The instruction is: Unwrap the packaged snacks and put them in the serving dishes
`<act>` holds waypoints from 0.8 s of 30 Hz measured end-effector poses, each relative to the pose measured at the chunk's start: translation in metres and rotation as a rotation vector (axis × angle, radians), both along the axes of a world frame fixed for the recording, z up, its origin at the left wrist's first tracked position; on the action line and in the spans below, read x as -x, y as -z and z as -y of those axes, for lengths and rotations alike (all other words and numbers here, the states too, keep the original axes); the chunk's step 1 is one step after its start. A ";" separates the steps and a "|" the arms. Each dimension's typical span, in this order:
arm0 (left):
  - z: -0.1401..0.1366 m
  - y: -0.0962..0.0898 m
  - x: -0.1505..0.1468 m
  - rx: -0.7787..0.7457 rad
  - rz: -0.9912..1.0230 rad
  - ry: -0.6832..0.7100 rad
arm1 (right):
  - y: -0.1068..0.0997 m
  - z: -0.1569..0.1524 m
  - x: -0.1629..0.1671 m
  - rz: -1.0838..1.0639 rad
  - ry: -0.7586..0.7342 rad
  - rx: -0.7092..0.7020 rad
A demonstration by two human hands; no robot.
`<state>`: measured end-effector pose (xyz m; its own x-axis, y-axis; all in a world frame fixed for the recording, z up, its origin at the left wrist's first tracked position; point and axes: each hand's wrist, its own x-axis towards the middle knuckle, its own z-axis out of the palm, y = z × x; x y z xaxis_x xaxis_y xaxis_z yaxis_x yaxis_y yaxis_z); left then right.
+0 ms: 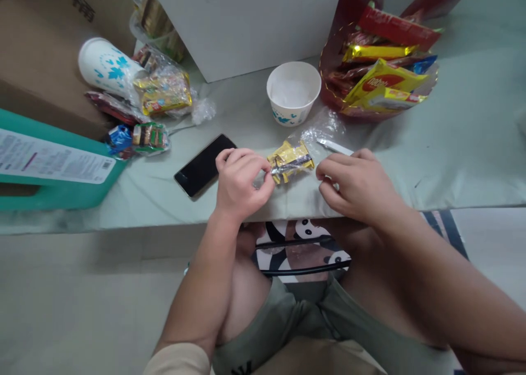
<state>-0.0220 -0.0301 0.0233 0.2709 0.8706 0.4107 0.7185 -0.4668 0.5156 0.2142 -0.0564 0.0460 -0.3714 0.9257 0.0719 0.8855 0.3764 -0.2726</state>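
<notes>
My left hand pinches the left end of a clear plastic bag with yellow-wrapped snacks in it, which lies near the table's front edge. To the right of the bag, my right hand is closed, its thumb and fingertips pressed together. Whether anything thin is between them I cannot make out. Just past that hand lies a narrow white strip-shaped object, partly hidden by it. Crumpled clear film rests behind the bag. A black phone lies left of my left hand, which covers its edge.
Behind the bag stands a white paper bowl with blue leaves. A red basket of packaged snacks is at the back right. To the left are a tipped paper cup, several snack packets and a green container. A white box stands behind.
</notes>
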 end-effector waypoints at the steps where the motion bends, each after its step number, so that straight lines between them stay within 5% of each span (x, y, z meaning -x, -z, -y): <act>1: 0.003 -0.002 0.000 -0.010 0.000 0.010 | -0.001 0.001 0.000 0.026 -0.022 0.041; 9: 0.017 -0.013 0.004 0.045 -0.071 0.173 | -0.001 0.006 -0.002 0.111 -0.081 0.399; 20: 0.051 -0.022 0.016 0.373 -0.300 0.315 | -0.001 -0.003 0.005 0.302 0.175 0.434; 24: 0.056 -0.029 0.018 0.308 -0.242 0.334 | 0.004 -0.007 0.008 0.224 0.209 0.420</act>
